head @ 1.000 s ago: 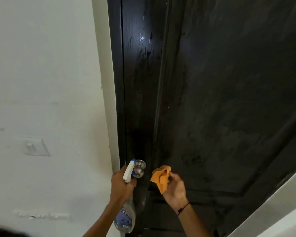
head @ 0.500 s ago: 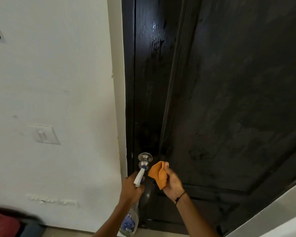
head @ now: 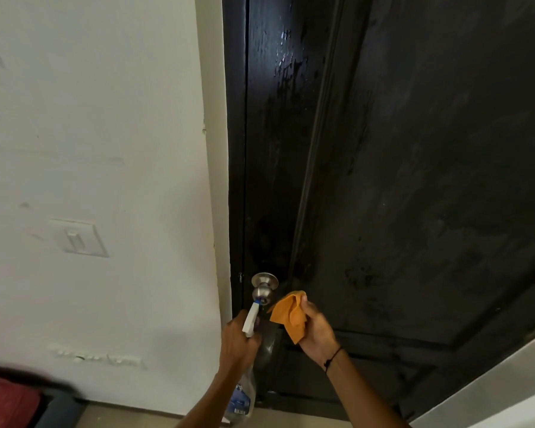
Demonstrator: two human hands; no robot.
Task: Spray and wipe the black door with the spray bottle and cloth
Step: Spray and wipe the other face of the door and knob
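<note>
Bottle [head: 241,396] and cloth [head: 291,316] held at door [head: 414,180] by knob [head: 263,288].
Bottle neck is gripped by left hand [head: 238,344], nozzle pointed at knob; cloth is bunched in right hand [head: 317,333] fingers.

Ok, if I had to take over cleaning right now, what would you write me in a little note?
Left hand: grips the spray bottle, nozzle pointing up at the knob.
Right hand: holds the orange cloth bunched up, just right of the knob, not clearly touching the door.
Done: the strip above the knob looks wet and streaky, so some spray is already on the door.
Left: probably spray the knob area, then wipe the wet strip and the big panel, which looks smudged.
</note>
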